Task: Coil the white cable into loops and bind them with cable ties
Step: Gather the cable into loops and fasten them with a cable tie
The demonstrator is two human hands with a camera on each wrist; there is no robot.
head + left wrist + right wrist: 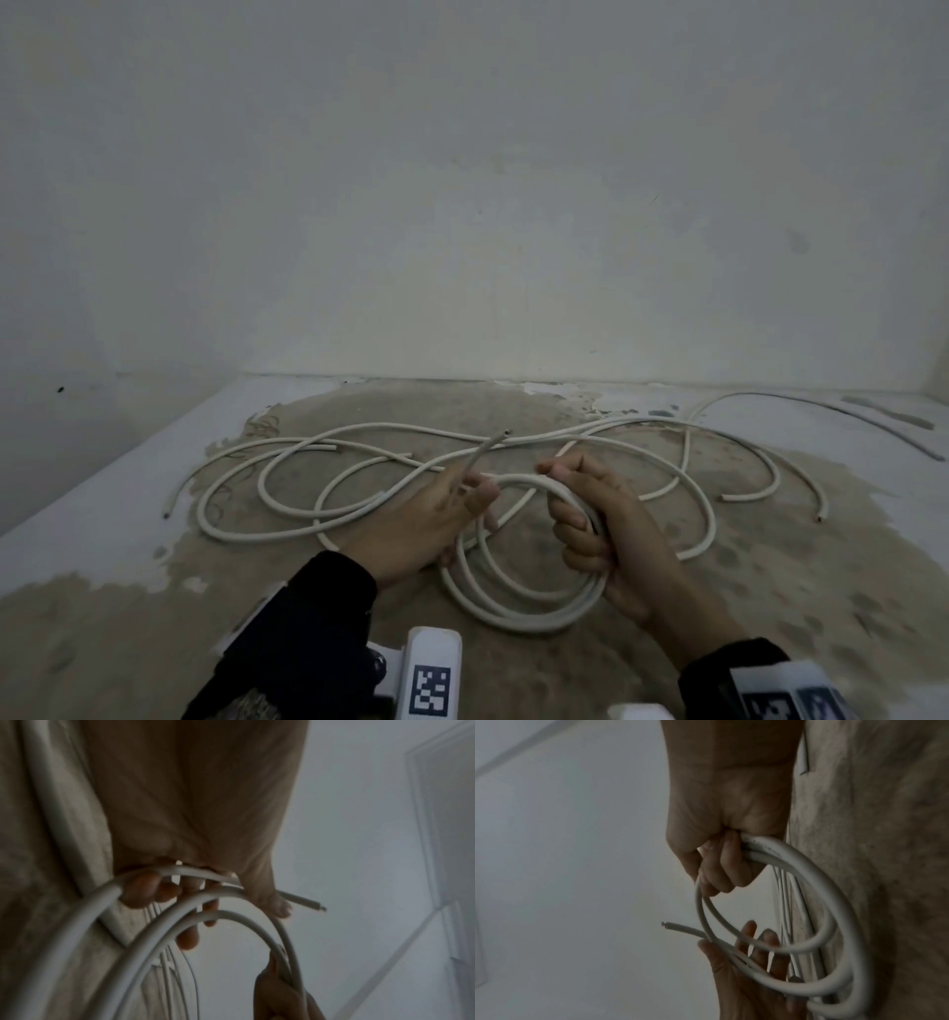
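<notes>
Between both hands (518, 519), smooth round cable loops (518, 611)

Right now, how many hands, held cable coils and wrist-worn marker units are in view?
Bare hands: 2, left hand, right hand
Coil of white round cable, held by both: 1
White wrist units with black square markers: 2, left unit, right unit
Total: 5

We wear dark long sleeves, the left sleeve (328, 601) and right sleeve (729, 668) ending at our wrists. White camera mounts (434, 668) with black-and-white square code markers are strapped on both.
</notes>
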